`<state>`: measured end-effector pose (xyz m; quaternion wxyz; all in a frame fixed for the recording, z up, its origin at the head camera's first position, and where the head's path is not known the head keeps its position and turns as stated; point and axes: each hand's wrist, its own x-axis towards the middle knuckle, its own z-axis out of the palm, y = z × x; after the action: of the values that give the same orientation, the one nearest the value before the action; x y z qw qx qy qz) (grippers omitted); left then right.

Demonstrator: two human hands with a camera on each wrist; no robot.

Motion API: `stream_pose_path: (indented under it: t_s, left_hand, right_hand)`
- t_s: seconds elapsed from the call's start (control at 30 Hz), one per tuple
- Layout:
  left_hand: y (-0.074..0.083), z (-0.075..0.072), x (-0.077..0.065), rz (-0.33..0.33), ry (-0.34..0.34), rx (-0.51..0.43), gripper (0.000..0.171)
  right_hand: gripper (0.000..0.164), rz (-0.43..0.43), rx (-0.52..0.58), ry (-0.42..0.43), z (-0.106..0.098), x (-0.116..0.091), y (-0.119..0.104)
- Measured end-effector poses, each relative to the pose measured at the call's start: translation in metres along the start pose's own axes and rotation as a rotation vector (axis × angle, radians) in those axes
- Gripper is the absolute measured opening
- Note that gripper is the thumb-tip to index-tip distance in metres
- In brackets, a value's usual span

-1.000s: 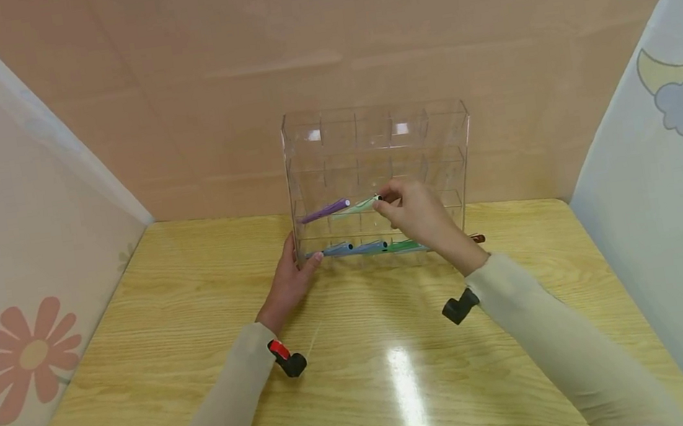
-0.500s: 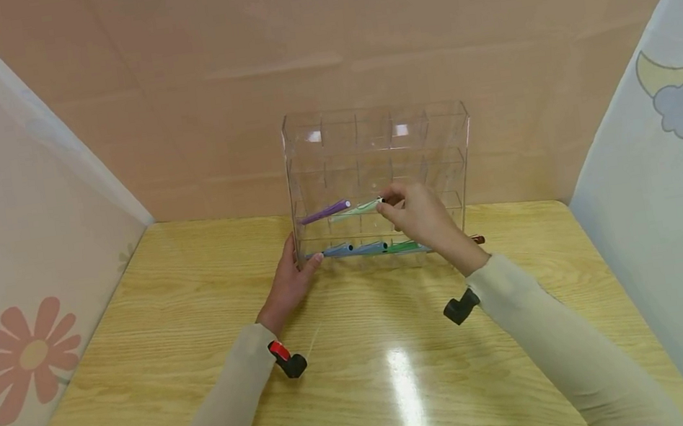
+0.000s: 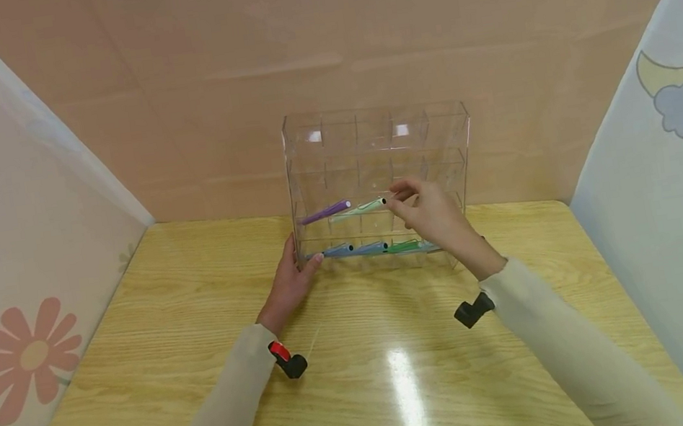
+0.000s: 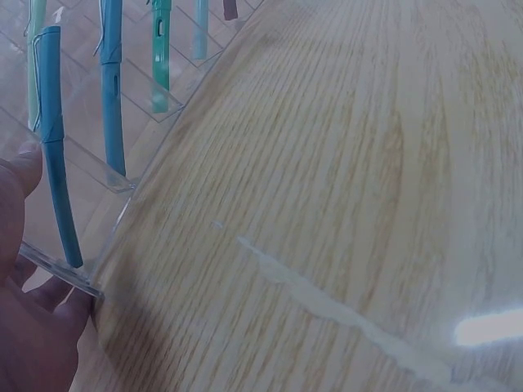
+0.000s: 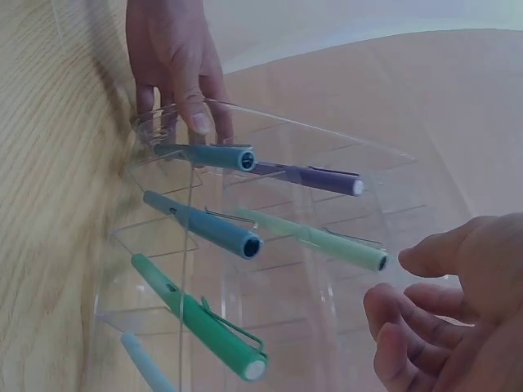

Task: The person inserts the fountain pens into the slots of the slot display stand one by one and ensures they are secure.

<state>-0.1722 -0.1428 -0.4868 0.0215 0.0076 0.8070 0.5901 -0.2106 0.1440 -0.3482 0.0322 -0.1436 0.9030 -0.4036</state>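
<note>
A clear acrylic pen rack with stepped compartments stands at the back of the table. My left hand grips its lower left edge, thumb in front and fingers behind. A light green pen leans in the second compartment of a middle row, beside a purple pen. Just right of the light green pen's end is my right hand; the right wrist view shows its thumb and fingers apart from the pen, holding nothing. Along the bottom row lean two blue pens, a green pen and a pale blue pen.
The wood-grain table extends in front of the rack. Behind it is a peach backdrop, with pale printed panels on both sides. A dark reddish pen shows at the row's far end in the left wrist view.
My right hand has let go of the light green pen and drawn slightly right, leaving it leaning in its compartment. My left hand stays on the rack's edge.
</note>
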Motion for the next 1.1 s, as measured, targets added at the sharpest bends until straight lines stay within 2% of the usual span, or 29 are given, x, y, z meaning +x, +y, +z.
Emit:
stream_pose_path:
  t_s: [0.3,0.6,0.93,1.1]
  left_hand:
    - [-0.002,-0.002,0.002,0.010,-0.006,0.002,0.082]
    - [-0.003,-0.001,0.003,0.019,-0.007,0.011,0.082]
    - [-0.002,-0.001,0.005,0.014,-0.006,-0.001,0.083]
    - [-0.001,0.000,0.005,0.013,-0.004,0.002,0.083]
  right_hand:
    - [0.037,-0.020,0.014,0.097,-0.024,-0.031,0.003]
    - [0.037,-0.029,0.044,0.183,-0.043,-0.069,0.018]
    - [0.032,0.030,0.051,0.288,-0.074,-0.099,0.042]
    - [0.022,0.064,0.096,0.333,-0.090,-0.107,0.058]
